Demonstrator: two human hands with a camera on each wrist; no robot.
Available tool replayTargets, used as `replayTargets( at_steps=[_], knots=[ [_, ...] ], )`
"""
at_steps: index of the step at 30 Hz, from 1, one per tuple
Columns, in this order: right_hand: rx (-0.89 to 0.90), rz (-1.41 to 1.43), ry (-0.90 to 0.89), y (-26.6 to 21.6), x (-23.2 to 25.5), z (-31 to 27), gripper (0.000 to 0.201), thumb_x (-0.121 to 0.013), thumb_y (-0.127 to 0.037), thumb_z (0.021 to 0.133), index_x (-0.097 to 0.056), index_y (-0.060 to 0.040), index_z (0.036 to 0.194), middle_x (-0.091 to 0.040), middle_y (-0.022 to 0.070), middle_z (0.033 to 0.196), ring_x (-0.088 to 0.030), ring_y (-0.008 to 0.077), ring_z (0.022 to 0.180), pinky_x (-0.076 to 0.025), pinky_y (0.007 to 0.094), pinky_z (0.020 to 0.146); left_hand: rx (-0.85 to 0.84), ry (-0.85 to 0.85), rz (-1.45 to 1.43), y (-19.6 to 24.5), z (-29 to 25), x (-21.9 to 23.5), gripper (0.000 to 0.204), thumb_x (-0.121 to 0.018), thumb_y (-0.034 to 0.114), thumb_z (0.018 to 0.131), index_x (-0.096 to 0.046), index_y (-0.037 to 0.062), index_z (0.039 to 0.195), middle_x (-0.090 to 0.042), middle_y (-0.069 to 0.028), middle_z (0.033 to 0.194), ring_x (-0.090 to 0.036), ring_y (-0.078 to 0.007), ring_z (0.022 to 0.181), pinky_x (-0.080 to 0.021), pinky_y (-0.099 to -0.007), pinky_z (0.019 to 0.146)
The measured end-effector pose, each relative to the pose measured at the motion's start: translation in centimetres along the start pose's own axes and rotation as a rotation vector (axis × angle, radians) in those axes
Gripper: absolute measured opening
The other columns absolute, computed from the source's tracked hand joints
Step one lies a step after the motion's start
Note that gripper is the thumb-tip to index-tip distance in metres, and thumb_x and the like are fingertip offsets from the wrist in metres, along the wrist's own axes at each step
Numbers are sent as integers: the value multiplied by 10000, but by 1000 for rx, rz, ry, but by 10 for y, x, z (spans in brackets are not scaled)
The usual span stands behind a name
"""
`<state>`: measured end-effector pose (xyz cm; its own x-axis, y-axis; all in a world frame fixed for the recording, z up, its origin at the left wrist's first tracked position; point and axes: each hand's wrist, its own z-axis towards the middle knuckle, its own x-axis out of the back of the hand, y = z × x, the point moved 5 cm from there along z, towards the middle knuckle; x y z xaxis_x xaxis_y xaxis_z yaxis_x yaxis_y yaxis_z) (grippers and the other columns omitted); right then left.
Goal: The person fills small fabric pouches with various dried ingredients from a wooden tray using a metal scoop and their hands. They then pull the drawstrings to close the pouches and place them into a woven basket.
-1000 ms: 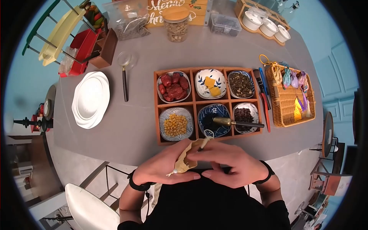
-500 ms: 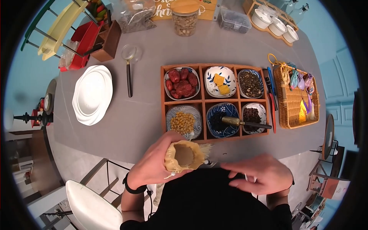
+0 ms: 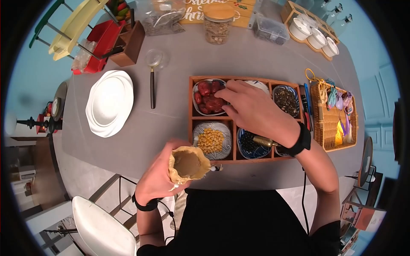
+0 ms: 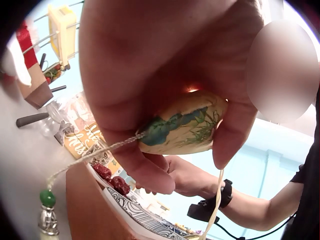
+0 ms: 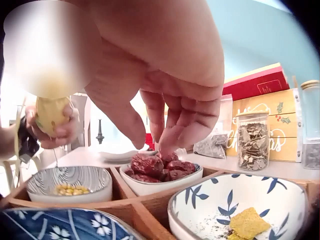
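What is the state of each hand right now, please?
Left hand: grips the open pouch, mouth up.
Right hand: fingertips reach down onto the red dates; whether it pinches one cannot be told.

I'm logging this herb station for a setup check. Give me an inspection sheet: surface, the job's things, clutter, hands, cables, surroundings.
Surface: grey table, bare in front of the tray.
Job's things: open pouch in the left hand; wooden tray of six bowls; red dates in the far-left bowl; corn kernels in the near-left bowl.
Clutter: white plates, magnifier, jar, wicker basket, scoop in the dark bowl.
Hands: left hand grips the pouch; right hand has its fingertips down on the dates, grip unclear.
Cables: black lead hanging from the right wrist.
Surroundings: blue walls, white chair at near left.
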<state>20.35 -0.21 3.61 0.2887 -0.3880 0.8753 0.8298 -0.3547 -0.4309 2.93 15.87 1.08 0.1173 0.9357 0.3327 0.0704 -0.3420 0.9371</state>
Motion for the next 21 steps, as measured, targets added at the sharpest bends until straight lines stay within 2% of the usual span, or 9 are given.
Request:
replayTargets(
  at_steps=[2, 6, 8, 10, 12, 16, 18, 19, 21],
  knots=[
    [0, -59, -73, 1, -12, 9, 238, -687, -74, 815, -617, -26, 1037, -554, 138, 1018, -581, 331, 986, -487, 432, 827, -4, -1, -44, -2, -2, 0, 682, -807, 29, 649, -484, 37, 1250, -575, -126, 1174, -609, -308, 1083, -481, -367, 941],
    [12, -115, -65, -2, -18, 17, 232, -696, -82, 812, -612, -27, 1021, -565, 139, 994, -583, 334, 988, -481, 433, 836, -63, -40, -15, 1, 0, -1, 689, -823, 48, 657, -481, 41, 1255, -576, -137, 1179, -605, -327, 1084, -482, -369, 939],
    [-49, -73, -63, -8, -7, 15, 234, -711, -81, 804, -609, -27, 1008, -603, 133, 960, -614, 333, 926, -503, 416, 793, -86, -53, 8, 3, 3, 2, 684, -826, 59, 665, -481, 42, 1255, -583, -140, 1176, -608, -337, 1080, -485, -376, 936],
    [-90, 117, -46, -28, 17, 9, 227, -715, -72, 807, -616, -20, 1004, -635, 126, 915, -635, 322, 821, -518, 392, 708, -23, -94, -24, -2, 2, 1, 689, -839, 105, 681, -477, 40, 1263, -602, -153, 1168, -614, -359, 1070, -492, -396, 919],
    [64, 210, -23, -56, 39, 0, 226, -717, -75, 812, -626, -20, 1012, -639, 105, 865, -634, 300, 735, -513, 369, 638, 8, -129, -33, -4, 3, -1, 698, -841, 125, 688, -472, 39, 1274, -608, -159, 1165, -615, -366, 1069, -495, -404, 911],
    [158, 410, -113, -86, 36, -16, 208, -683, -72, 794, -589, -23, 973, -540, 120, 873, -582, 300, 786, -494, 410, 705, 14, -224, 12, 0, 12, -5, 730, -840, 168, 703, -452, 30, 1306, -609, -172, 1166, -611, -382, 1066, -499, -416, 894],
    [253, 221, -259, -91, 25, -17, 240, -732, -88, 743, -647, -39, 962, -606, 101, 1111, -603, 272, 905, -495, 345, 734, 9, -236, 1, 0, 14, -10, 731, -837, 170, 708, -448, 27, 1310, -609, -173, 1165, -610, -385, 1062, -499, -418, 888],
    [254, 221, -259, -91, 24, -14, 240, -732, -88, 743, -647, -39, 962, -606, 101, 1111, -603, 272, 905, -495, 345, 734, 11, -262, -18, 2, 15, -12, 736, -835, 169, 708, -442, 22, 1313, -608, -176, 1160, -610, -387, 1053, -499, -421, 880],
    [235, 125, -381, -91, 13, -10, 184, -715, -124, 701, -663, -31, 851, -531, 121, 1271, -533, 283, 1047, -451, 374, 859, 18, -291, -36, 6, 15, -15, 741, -833, 169, 709, -437, 18, 1317, -606, -179, 1155, -611, -389, 1044, -498, -424, 871]
  ],
)
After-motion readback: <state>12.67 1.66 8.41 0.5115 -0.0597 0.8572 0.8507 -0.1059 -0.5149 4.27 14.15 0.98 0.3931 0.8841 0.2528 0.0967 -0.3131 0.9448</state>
